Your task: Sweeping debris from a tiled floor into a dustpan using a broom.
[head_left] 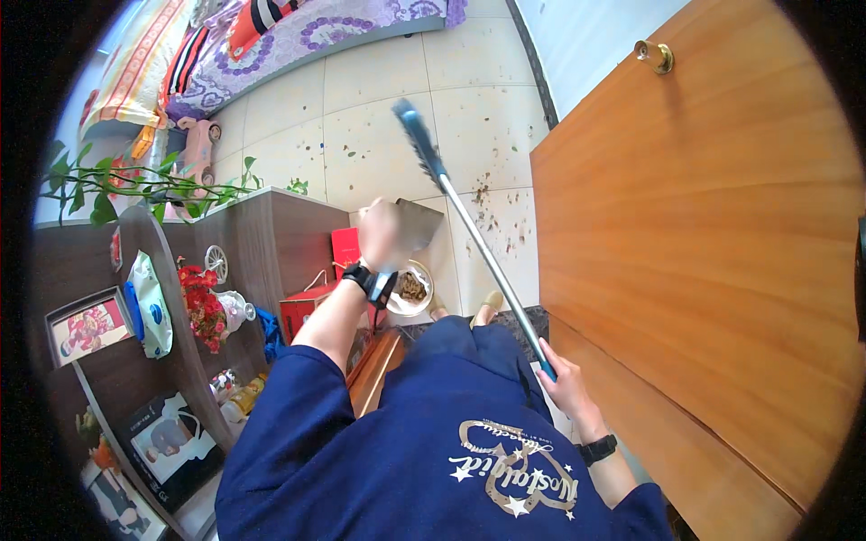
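A grey dustpan [417, 224] is gripped by the left hand [379, 233] above a small bin [410, 288]. To its right, a broom [469, 225] is clasped by the closed right hand [566, 383], its brush raised over the littered tile floor [379, 117].

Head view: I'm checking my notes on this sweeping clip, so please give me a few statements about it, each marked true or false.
1. The right hand grips the lower end of the broom. True.
2. The broom's bristle head is red. False: it is blue, on a silver handle.
3. The left hand holds the dustpan above the floor. True.
4. The tiled floor near the wooden door is spotless. False: dark crumbs are scattered on the tiles beside the door.
5. The bowl below the left hand is empty. False: it holds brownish scraps.
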Tool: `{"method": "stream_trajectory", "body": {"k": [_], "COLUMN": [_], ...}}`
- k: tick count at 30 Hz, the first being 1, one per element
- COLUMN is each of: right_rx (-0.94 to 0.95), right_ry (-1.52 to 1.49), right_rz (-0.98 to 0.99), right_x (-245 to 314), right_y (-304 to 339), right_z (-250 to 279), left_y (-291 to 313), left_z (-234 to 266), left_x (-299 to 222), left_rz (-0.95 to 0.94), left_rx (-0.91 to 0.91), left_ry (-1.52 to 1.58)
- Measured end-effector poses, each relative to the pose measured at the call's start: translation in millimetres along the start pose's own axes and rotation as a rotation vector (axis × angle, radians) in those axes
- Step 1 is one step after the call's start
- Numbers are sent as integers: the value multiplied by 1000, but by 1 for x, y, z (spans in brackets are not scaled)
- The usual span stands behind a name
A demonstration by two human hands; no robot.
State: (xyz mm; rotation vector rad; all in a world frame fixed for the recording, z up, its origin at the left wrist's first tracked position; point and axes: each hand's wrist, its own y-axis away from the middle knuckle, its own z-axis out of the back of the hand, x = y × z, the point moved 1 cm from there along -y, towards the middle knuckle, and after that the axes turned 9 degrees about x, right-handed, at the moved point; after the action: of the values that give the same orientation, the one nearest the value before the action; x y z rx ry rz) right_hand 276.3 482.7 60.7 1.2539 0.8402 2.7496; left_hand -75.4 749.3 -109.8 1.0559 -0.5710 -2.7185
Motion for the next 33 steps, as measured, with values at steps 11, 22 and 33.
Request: {"method": "stream_trajectory", "body": {"k": [11, 22, 33], "right_rx": [56, 282, 26], "right_ry": [236, -462, 336], "right_rz": [196, -93, -114], "right_x": [37, 56, 66], "right_y": [-15, -15, 17], "right_z": [40, 46, 58], "left_y": [45, 20, 24], "left_z": [-57, -43, -65], "left_x": [-134, -160, -170], "left_rz": [428, 379, 516], "left_rx": [518, 346, 173], "left_ry": [2006, 1881, 1862]}}
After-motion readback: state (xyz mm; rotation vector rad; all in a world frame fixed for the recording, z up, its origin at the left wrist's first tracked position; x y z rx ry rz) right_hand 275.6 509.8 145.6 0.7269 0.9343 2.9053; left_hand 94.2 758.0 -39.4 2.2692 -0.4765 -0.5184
